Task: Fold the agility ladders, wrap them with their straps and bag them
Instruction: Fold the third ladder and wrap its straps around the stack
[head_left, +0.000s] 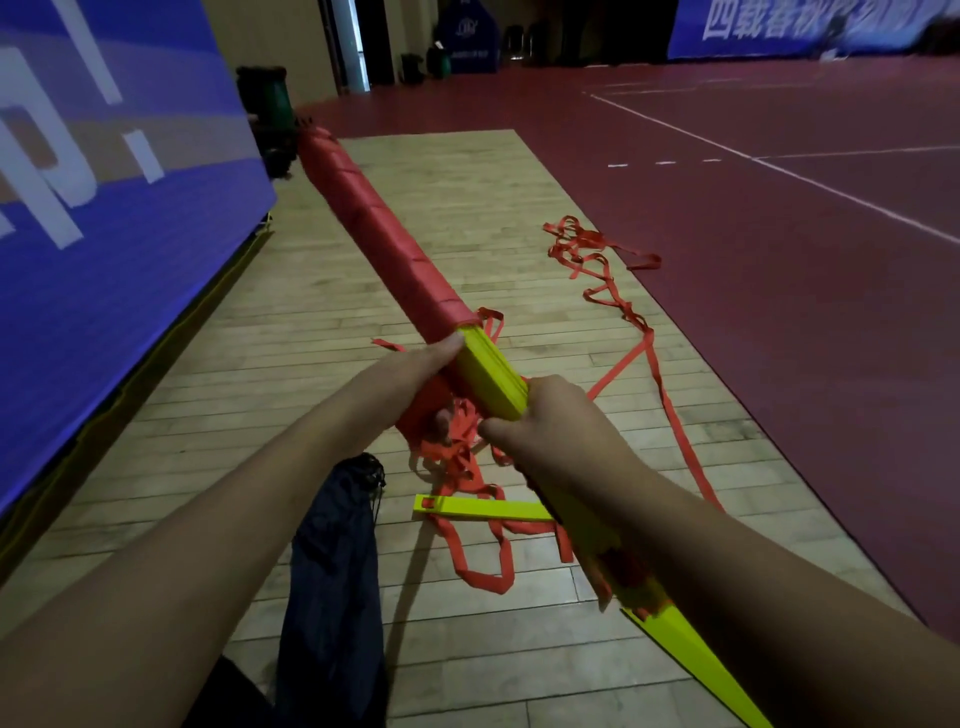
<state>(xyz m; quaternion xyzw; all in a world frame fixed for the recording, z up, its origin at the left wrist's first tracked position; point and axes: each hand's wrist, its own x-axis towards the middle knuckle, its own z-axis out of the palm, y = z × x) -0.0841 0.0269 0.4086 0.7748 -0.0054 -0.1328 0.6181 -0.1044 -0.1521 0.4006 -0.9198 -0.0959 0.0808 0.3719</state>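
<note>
1. Two bare hands grasp one long bundle held above the floor. Far left of the grip stands a blue printed banner (104, 208).
2. Below the grip, beside the left forearm, a dark navy drawstring fabric bag (332, 571) lies on the pale wooden plank floor (467, 208).
3. The left hand (415, 379) is clenched round the bundle of stacked flat yellow plastic ladder rungs (488, 374). Its thumb lies at the edge of the red webbing strap (379, 223), which is wound around the bundle beyond the grip.
4. The right hand (550, 436), just beside the left, grasps the bare yellow section. The bundle runs on beneath this forearm.
5. Below the grip, a single loose yellow rung (483, 509) lies on the planks among slack loops of strap.
6. Right of and beyond the grip, more tangled strap trails onto the dark red court floor (779, 312).
</note>
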